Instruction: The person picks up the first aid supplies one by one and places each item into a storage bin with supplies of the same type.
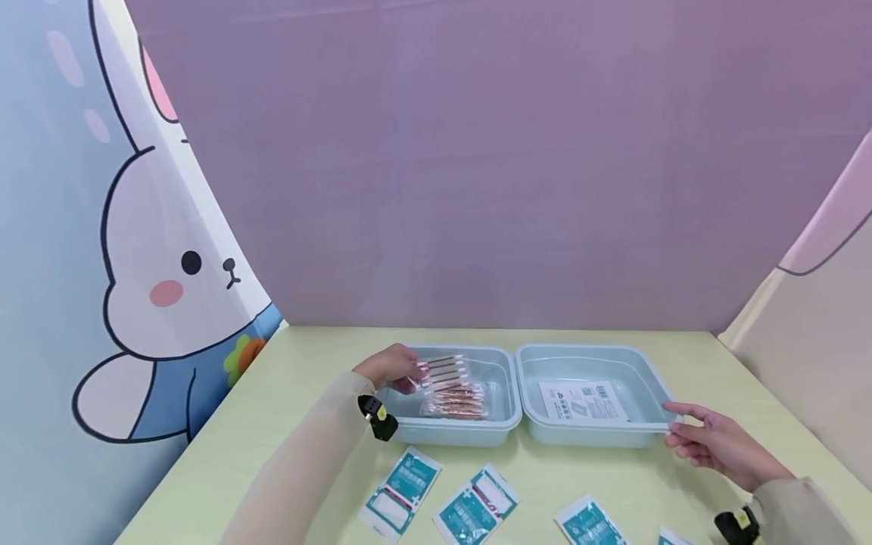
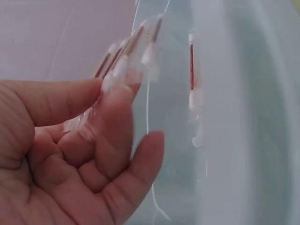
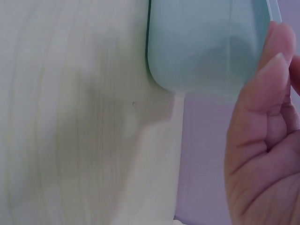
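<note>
Between thumb and fingers my left hand (image 1: 393,367) pinches a clear-wrapped strip of cotton swabs (image 1: 444,371) with brown sticks, held over the left light-blue plastic basin (image 1: 502,386). More wrapped cotton swabs (image 1: 458,401) lie in that basin, under the held strip. In the left wrist view, the raised cotton swabs (image 2: 133,44) fan out above the fingertips, and a single swab (image 2: 191,70) shows against the basin. My right hand (image 1: 725,443) grips the near right corner rim of the right light-blue basin (image 1: 579,435) with thumb and fingers.
A printed white label (image 1: 583,401) lies in the right basin. In front of the basins, several teal-and-white packets (image 1: 400,493) are spread on the pale wooden table (image 1: 327,344). A purple cloth (image 1: 504,166) stands behind, with a rabbit-print cloth (image 1: 157,250) at left.
</note>
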`<action>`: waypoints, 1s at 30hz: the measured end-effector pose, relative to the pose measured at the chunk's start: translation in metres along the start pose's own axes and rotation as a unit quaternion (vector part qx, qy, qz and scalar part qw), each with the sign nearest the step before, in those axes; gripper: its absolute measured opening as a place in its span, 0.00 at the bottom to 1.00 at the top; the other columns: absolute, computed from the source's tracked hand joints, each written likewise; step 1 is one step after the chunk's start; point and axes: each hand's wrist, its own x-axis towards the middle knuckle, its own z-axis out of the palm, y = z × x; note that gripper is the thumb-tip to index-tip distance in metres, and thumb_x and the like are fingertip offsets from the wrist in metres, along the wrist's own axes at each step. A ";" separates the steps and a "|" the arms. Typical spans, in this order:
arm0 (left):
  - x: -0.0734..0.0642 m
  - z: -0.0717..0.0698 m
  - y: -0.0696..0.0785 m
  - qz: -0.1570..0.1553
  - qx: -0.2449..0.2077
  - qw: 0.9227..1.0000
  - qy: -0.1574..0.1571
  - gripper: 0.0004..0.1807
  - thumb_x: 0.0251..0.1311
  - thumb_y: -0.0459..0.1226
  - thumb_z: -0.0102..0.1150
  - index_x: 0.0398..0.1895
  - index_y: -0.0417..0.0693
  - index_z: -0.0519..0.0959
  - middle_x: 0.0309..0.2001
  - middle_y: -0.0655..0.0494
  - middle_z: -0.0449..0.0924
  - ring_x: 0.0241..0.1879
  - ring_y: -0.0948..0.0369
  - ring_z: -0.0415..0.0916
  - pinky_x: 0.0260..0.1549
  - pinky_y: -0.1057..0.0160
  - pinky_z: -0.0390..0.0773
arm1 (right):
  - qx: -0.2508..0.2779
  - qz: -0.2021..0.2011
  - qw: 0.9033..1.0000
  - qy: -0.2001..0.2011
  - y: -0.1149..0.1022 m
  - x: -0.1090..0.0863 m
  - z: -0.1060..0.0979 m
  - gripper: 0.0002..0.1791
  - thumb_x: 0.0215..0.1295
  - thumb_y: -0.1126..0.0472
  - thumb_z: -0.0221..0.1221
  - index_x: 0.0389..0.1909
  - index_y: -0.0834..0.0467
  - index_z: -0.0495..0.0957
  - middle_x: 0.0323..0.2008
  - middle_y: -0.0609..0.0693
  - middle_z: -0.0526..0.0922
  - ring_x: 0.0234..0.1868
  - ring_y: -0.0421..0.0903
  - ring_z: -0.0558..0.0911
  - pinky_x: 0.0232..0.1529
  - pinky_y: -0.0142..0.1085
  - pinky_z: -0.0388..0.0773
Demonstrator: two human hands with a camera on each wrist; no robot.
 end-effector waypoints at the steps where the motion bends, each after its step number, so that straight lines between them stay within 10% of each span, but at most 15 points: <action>1: 0.001 0.001 0.001 -0.001 -0.001 1.000 -0.001 0.06 0.62 0.33 0.59 0.27 0.41 0.79 0.27 0.52 0.80 0.20 0.60 0.72 0.26 0.66 0.76 | -0.002 0.000 1.000 0.000 0.000 0.000 0.000 0.21 0.74 0.64 0.47 0.45 0.30 0.76 0.32 0.47 0.85 0.29 0.36 0.81 0.30 0.28 0.76; 17: 0.008 0.012 0.009 0.028 0.024 0.999 -0.015 0.14 0.64 0.34 0.57 0.19 0.45 0.75 0.23 0.53 0.81 0.18 0.61 0.69 0.23 0.65 0.73 | -0.008 0.000 1.000 0.020 -0.001 0.002 0.009 0.18 0.73 0.63 0.49 0.45 0.32 0.74 0.30 0.47 0.84 0.28 0.37 0.81 0.30 0.29 0.75; 21: 0.005 0.011 0.012 0.028 0.014 0.999 -0.009 0.08 0.64 0.34 0.57 0.37 0.36 0.80 0.29 0.50 0.82 0.23 0.58 0.74 0.29 0.61 0.76 | -0.017 -0.001 0.999 0.028 -0.004 0.004 0.010 0.16 0.73 0.62 0.50 0.46 0.33 0.73 0.29 0.47 0.84 0.28 0.37 0.81 0.29 0.29 0.75; 25: 0.004 0.010 0.011 0.019 0.009 1.000 -0.005 0.27 0.65 0.37 0.56 0.64 0.34 0.67 0.43 0.46 0.80 0.38 0.49 0.77 0.45 0.52 0.74 | -0.019 0.002 0.999 0.034 -0.005 0.001 0.010 0.15 0.73 0.61 0.50 0.46 0.33 0.73 0.29 0.48 0.84 0.28 0.37 0.81 0.29 0.29 0.76; 30: 0.008 0.012 0.007 0.013 0.039 0.999 0.005 0.30 0.64 0.40 0.57 0.67 0.39 0.65 0.48 0.45 0.77 0.45 0.45 0.75 0.50 0.45 0.71 | -0.016 0.007 0.999 0.039 -0.005 -0.003 0.009 0.16 0.73 0.61 0.51 0.45 0.32 0.73 0.29 0.47 0.84 0.28 0.37 0.81 0.29 0.29 0.76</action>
